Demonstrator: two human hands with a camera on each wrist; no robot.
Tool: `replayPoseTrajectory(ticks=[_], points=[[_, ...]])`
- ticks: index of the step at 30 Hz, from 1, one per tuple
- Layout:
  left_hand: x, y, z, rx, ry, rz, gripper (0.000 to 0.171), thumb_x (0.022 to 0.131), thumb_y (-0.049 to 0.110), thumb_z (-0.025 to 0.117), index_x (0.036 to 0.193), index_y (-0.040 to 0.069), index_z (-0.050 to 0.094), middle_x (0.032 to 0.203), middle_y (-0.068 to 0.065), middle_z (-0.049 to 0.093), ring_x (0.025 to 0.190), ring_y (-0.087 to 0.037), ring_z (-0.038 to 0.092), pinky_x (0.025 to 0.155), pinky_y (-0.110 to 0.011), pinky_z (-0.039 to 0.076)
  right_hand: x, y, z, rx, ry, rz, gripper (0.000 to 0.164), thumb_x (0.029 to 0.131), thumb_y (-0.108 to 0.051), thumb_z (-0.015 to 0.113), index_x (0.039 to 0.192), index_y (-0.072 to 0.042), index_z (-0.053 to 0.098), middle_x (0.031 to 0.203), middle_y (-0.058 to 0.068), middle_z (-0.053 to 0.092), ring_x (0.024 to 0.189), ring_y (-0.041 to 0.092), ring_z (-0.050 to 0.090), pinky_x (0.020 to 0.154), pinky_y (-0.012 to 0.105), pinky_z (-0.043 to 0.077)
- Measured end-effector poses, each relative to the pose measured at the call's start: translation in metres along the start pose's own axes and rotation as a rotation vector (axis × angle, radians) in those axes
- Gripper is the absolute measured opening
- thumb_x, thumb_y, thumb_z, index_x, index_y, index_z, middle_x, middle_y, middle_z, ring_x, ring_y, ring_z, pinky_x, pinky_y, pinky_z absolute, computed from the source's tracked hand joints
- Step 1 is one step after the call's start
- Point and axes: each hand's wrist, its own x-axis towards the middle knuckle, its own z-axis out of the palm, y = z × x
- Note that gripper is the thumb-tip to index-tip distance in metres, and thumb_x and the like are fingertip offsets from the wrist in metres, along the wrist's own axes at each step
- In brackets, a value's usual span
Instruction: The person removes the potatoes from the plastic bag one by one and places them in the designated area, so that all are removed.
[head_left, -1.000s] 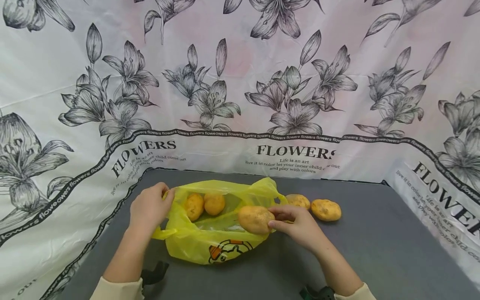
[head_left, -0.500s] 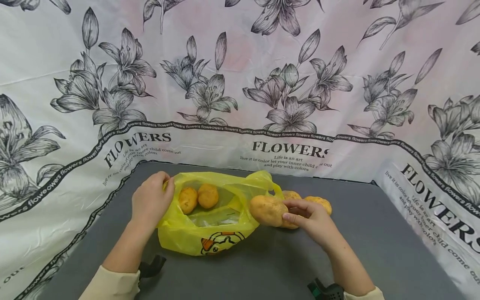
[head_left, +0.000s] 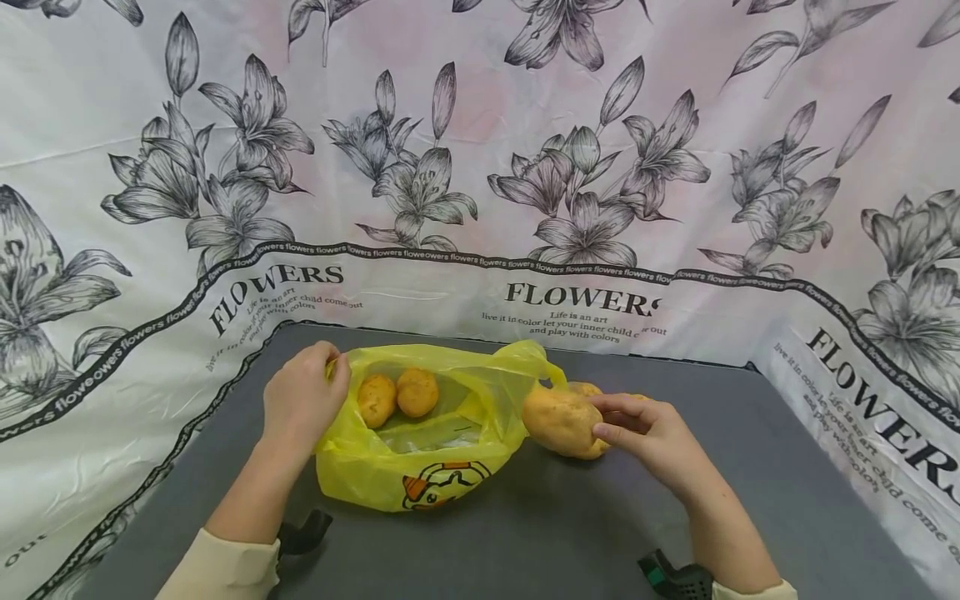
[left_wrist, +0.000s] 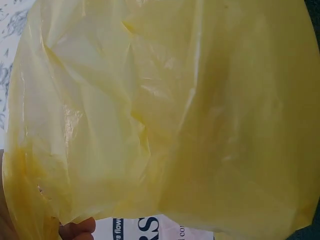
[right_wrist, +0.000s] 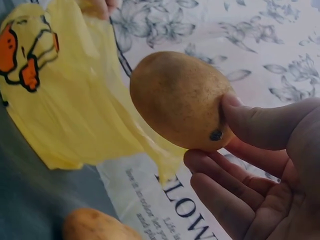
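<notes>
Left hand [head_left: 303,402] grips the yellow bag [head_left: 360,479] at left, 2 potatoes [head_left: 417,392] visible inside; right hand [head_left: 656,435] pinches 1 held potato [head_left: 561,421] between thumb and fingers.

The bag [head_left: 360,475] is yellow, potatoes [head_left: 561,422] golden-brown, table [head_left: 525,533] grey, white cloth [head_left: 420,304] black-flowered.

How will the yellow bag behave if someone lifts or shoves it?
The bag is likely floppy: its thin walls crease and look see-through in the left wrist view. Lifted, its base would probably sag under the two potatoes visible inside. Those look rounded and unrestrained, so a shove may set them rolling.
</notes>
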Motion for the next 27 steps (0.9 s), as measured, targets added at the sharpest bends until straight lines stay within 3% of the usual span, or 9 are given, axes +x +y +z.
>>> replayPoseTrajectory(ticks=[11, 27], points=[[0.004, -0.006, -0.006, 0.012, -0.002, -0.012, 0.016, 0.090, 0.021, 0.056, 0.084, 0.007, 0.063, 0.077, -0.009, 0.064, 0.059, -0.027, 0.058, 0.049, -0.045, 0.046, -0.008, 0.010, -0.036, 0.010, -0.052, 0.027, 0.039, 0.088, -0.024, 0.066, 0.123, -0.009, 0.060, 0.118, 0.011, 0.062, 0.097, 0.022, 0.064, 0.078, 0.036, 0.052], [0.003, -0.005, -0.005, 0.025, -0.045, -0.027, 0.018, 0.091, 0.022, 0.055, 0.088, 0.006, 0.063, 0.079, -0.011, 0.065, 0.060, -0.028, 0.059, 0.051, -0.045, 0.046, -0.022, 0.038, -0.081, -0.095, -0.052, 0.157, 0.047, 0.090, -0.028, 0.064, 0.127, -0.002, 0.056, 0.117, 0.013, 0.063, 0.099, 0.014, 0.063, 0.082, 0.032, 0.049]])
